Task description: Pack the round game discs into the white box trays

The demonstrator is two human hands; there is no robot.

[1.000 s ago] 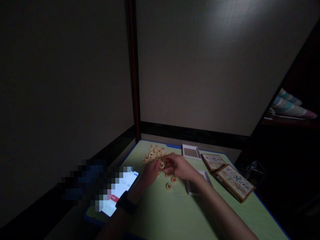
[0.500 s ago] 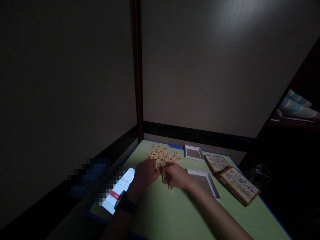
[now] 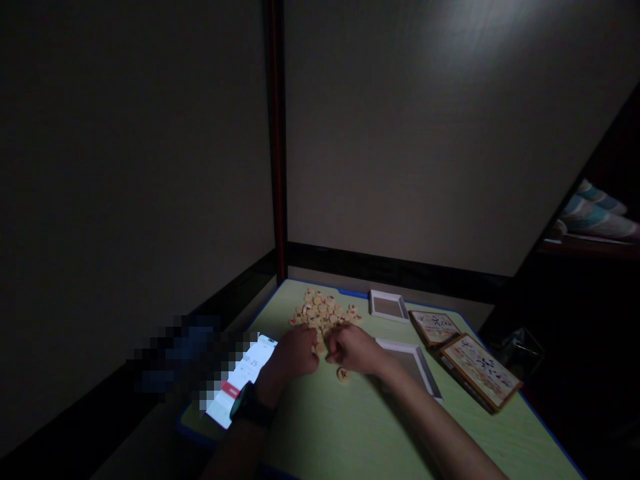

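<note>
The place looked like a dim room in a home. Round game pieces [image 3: 323, 309] lay on a green desk [image 3: 320, 430] in a corner between plain walls [image 3: 400, 147], and striped, bedding-like fabric [image 3: 595, 212] showed at the right.

Dim frame, one bright phone screen [image 3: 251, 362].
A soft, pale glare blooms on the wall [image 3: 415, 140] at upper right; the screen glows lower left beside blocky pixelation, and the lower right sinks nearly to black.

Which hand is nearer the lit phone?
Left. The left hand is just right of the phone; the right hand is farther right, with the left hand between them.
</note>
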